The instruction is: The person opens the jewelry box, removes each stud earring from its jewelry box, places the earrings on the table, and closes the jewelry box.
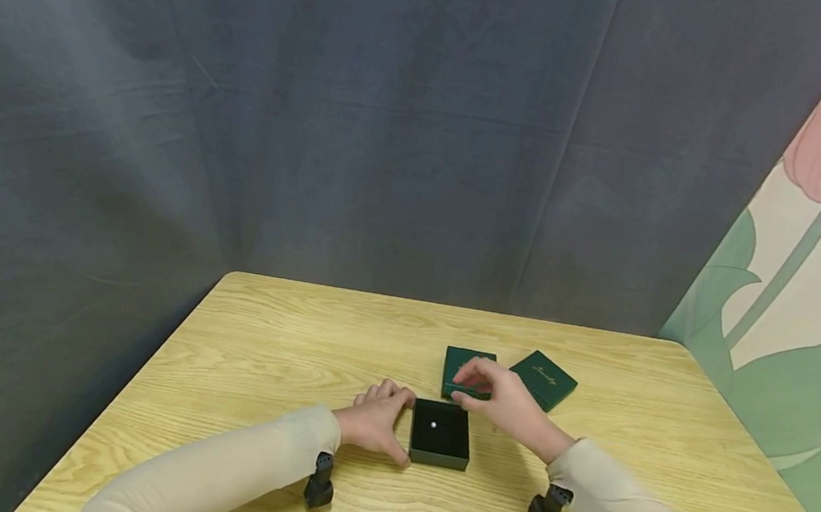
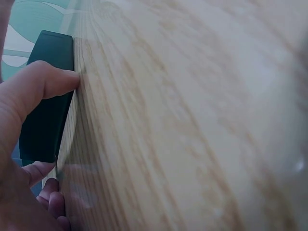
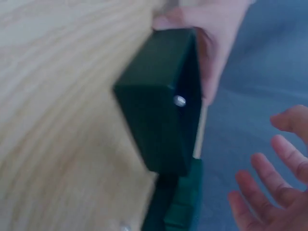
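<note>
A dark green square box (image 1: pixel 437 461) stands on the table with its dark inside facing up. One small, shiny, pearl-like bead (image 1: pixel 433 425) sits in it. My left hand (image 1: pixel 376 423) holds the box at its left side, thumb at the near corner and a finger at the far one. In the left wrist view the thumb (image 2: pixel 53 82) presses against the box wall. Just above the box's far right corner hovers my right hand (image 1: pixel 504 399). Its fingers (image 3: pixel 269 180) are spread and loosely bent in the right wrist view, with nothing visible between them.
Behind the box lies a green box or lid (image 1: pixel 454 361), partly hidden by the right hand. A green lid (image 1: pixel 548 379) with gold lettering lies angled to its right. The wooden table (image 1: pixel 282 334) ends at a dark curtain (image 1: pixel 390 162); a flower-painted wall (image 1: pixel 776 353) is right.
</note>
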Action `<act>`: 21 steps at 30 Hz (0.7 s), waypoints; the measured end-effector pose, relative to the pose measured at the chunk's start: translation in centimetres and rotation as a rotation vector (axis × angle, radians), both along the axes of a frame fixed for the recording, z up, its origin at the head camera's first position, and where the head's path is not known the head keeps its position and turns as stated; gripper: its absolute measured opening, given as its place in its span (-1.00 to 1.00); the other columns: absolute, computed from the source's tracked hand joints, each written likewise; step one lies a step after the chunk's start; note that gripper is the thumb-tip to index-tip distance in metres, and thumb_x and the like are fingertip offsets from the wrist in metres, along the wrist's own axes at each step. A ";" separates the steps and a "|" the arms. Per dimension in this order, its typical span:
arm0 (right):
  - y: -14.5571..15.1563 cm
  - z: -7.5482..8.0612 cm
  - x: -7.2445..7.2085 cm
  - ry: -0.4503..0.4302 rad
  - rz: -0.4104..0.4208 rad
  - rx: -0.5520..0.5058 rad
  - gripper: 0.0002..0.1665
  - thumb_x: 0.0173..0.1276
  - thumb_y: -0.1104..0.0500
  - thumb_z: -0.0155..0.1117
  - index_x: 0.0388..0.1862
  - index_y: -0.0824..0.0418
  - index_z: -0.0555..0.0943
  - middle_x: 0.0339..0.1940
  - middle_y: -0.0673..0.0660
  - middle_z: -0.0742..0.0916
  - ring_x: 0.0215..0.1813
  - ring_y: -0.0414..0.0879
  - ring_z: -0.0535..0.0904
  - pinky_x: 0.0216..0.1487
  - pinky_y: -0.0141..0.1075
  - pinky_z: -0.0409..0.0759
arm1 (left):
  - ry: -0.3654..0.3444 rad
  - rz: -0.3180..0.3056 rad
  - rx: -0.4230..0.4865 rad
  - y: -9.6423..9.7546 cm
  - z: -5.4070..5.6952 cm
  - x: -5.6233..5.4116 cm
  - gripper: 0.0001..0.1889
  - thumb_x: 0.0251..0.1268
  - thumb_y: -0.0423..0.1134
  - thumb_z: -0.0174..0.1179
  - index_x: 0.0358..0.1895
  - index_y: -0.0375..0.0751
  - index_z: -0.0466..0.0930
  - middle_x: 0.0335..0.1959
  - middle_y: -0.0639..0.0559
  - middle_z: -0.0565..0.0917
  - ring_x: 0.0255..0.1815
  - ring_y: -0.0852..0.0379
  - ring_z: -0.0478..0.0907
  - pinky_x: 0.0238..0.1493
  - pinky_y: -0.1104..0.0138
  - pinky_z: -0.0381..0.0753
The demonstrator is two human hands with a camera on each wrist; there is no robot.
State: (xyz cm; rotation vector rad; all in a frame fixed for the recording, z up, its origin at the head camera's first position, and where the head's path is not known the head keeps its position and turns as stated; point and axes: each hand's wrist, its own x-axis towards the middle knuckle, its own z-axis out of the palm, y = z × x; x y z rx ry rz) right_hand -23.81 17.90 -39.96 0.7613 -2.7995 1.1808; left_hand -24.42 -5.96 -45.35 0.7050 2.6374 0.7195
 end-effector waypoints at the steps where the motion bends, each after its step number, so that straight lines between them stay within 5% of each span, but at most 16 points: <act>1: -0.2 -0.3 -0.1 -0.014 0.016 0.015 -0.80 0.32 0.11 0.33 -0.13 0.13 0.59 -0.10 0.08 0.66 -0.03 -0.02 0.59 0.06 -0.04 0.54 | 0.000 0.003 -0.002 0.0 0.0 0.0 -0.14 -0.21 0.07 0.52 0.26 0.05 0.30 -0.03 0.11 0.25 -0.08 0.09 0.16 -0.09 0.26 0.14; 9: -1.4 -2.4 -0.5 -0.033 0.068 0.152 -0.87 0.27 0.14 0.38 -0.27 0.01 0.58 -0.22 -0.09 0.60 -0.12 -0.15 0.56 -0.04 -0.19 0.56 | 0.004 0.009 -0.008 0.2 0.2 0.2 -0.15 -0.21 0.06 0.51 0.26 0.03 0.32 -0.02 0.09 0.26 -0.11 0.09 0.15 -0.10 0.25 0.14; 21: -2.4 -3.2 -0.5 0.020 0.090 0.301 -0.83 0.20 0.13 0.44 -0.31 0.00 0.59 -0.23 -0.07 0.59 -0.24 -0.18 0.49 -0.23 -0.27 0.50 | 0.004 0.010 -0.010 0.1 0.4 0.3 -0.15 -0.21 0.05 0.52 0.25 0.03 0.32 -0.01 0.09 0.26 -0.10 0.09 0.16 -0.08 0.25 0.15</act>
